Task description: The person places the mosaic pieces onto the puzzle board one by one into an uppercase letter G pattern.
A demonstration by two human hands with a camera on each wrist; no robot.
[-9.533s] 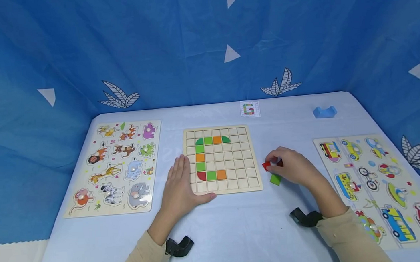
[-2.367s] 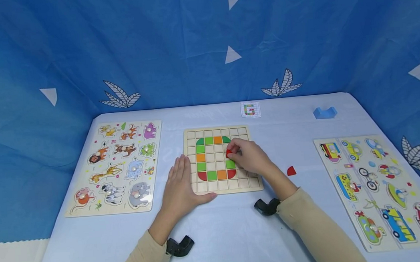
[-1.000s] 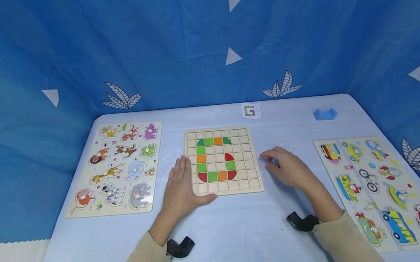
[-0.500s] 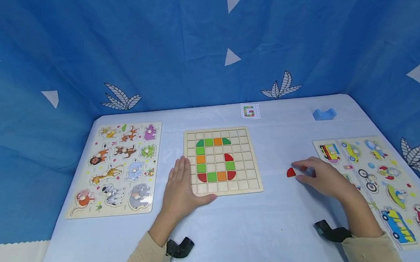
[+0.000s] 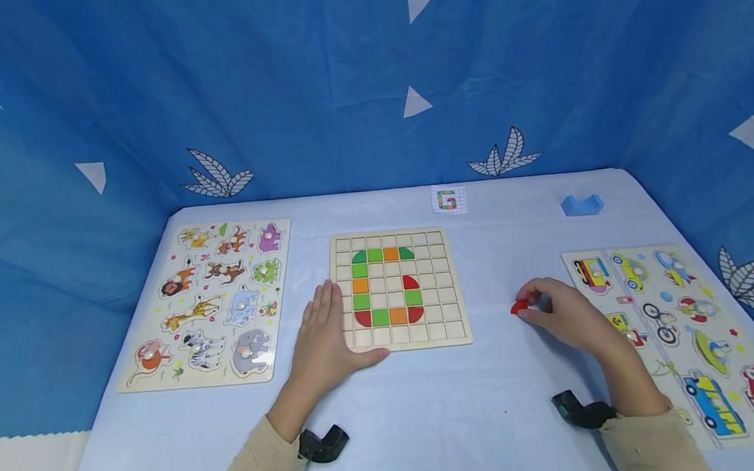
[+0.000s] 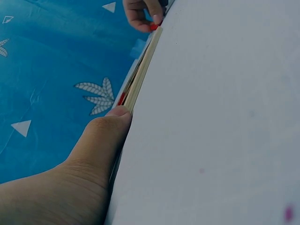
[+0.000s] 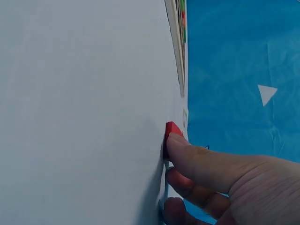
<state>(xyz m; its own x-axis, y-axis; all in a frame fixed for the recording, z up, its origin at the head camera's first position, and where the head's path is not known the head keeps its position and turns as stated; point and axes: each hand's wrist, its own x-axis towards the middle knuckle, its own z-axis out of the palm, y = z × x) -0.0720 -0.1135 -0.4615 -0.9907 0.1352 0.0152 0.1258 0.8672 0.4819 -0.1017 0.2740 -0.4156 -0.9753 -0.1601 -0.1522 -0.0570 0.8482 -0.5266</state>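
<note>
In the head view my right hand [image 5: 559, 312] pinches a red quarter-round tile [image 5: 519, 306] between thumb and fingers, to the right of the wooden grid board [image 5: 435, 331]. The right wrist view shows the same red tile [image 7: 171, 136] at the thumb tip, close over the white cloth. My left hand [image 5: 321, 340] lies with straight fingers along the board's left edge, its thumb on the near edge. Green, orange and red tiles sit in the board's squares as a broken ring, with a red quarter-round [image 5: 411, 282] at the upper end of its right side.
A small card [image 5: 449, 199] printed with a coloured G lies behind the board. An animal knob puzzle [image 5: 215, 303] is at left, a vehicle knob puzzle [image 5: 672, 347] at right, partly under the right forearm. A blue notched block [image 5: 582, 205] stands at the back right.
My right hand set the other red quarter-round into the board, moved right, and now pinches the last loose red tile, tilting it up. Earlier, several more tiles went in. My left hand stayed put.
</note>
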